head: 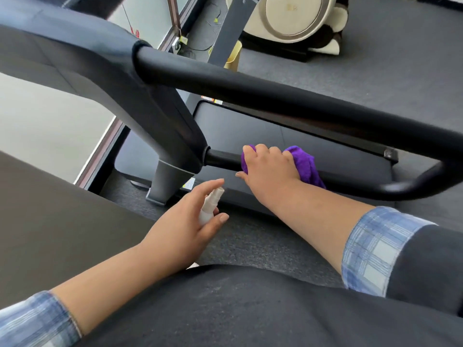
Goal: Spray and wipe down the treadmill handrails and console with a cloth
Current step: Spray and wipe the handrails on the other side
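Here: two hands, one purple cloth (304, 164), one small white spray bottle (209, 204). Right hand (269, 166) curled over fuzzy bunched cloth on lower round black handrail (220, 159). Left hand (185, 221) gripping slim bottle, just below-left of right hand.

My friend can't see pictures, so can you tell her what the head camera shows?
A person's right hand presses a purple cloth around the lower black handrail of a treadmill. Their left hand holds a small white spray bottle just below it. A thicker upper handrail crosses above, over the dark treadmill deck.
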Demonstrator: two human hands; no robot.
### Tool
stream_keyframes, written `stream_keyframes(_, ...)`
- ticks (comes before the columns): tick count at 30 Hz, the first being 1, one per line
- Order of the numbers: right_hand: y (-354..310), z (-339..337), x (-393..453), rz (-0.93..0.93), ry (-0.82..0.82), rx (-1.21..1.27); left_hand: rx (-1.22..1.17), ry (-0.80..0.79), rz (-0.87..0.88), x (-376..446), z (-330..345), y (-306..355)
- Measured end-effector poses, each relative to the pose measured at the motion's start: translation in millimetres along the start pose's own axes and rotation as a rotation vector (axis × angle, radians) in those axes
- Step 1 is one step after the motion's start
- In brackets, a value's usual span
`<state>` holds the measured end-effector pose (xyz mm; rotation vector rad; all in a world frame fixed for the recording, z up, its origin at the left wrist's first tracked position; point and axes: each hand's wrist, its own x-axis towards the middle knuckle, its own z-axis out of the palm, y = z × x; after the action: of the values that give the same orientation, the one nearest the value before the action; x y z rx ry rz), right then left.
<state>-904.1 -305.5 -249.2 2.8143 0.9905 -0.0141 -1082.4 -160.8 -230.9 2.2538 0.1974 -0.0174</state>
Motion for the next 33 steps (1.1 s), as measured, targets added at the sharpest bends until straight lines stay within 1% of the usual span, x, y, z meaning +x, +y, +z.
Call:
stream_keyframes(4,-49,-3,30,-0.033,-0.020,0.033,0.000,-0.022,-0.026,-8,-23,-23)
stream_keyframes(7,-65,-9,41,-0.050,-0.056,0.065,0.019,-0.045,0.000,-8,-37,-31)
stream_keyframes(10,-49,-13,33,-0.102,-0.093,0.055,0.027,-0.058,0.030,-5,-48,-36)
stream_keyframes(15,-3,-20,14,0.028,-0.170,0.051,0.020,-0.096,0.072,1,-55,-40)
stream_keyframes(18,-7,-17,15,0.029,-0.160,-0.017,0.014,-0.107,0.083,4,-59,-44)
stream_keyframes(21,-21,-11,24,0.008,-0.117,-0.061,0.020,-0.101,0.084,2,-66,-53)
stream_keyframes(25,-31,-7,27,0.043,-0.083,-0.092,0.028,-0.091,0.053,-2,-71,-67)
stream_keyframes(29,-59,-12,37,0.033,-0.068,-0.035,0.020,-0.114,0.037,1,-69,-67)
stream_keyframes(31,-81,-13,46,0.059,-0.065,0.009,0.021,-0.125,0.086,7,-66,-60)
stream_keyframes(33,-90,-15,47,0.099,-0.067,0.023,0.029,-0.142,0.123,14,-65,-51)
